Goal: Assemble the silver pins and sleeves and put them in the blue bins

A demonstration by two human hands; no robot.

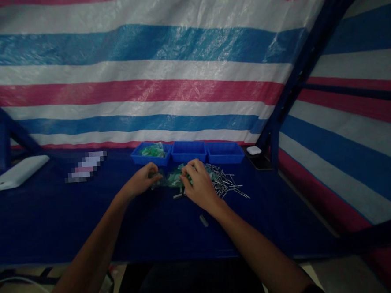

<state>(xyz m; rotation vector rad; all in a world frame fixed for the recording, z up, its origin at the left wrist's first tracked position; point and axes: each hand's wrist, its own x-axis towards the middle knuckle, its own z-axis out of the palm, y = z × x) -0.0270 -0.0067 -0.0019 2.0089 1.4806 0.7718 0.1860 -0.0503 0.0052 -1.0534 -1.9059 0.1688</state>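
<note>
Your forearms [254, 244] stretch over the worktop [54, 217] to the green parts [173, 179] lying between your left hand [143, 179] and right hand [199, 187], fingers curled onto them, grip unclear, metal pins [227, 184] just right.

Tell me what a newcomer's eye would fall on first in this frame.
The red, white and blue striped tarp fills the background. Below it, mid-table, the left hand and right hand meet over a heap of green pieces, with a scatter of metal pins just right of them. Three blue trays stand in a row behind the hands.
</note>
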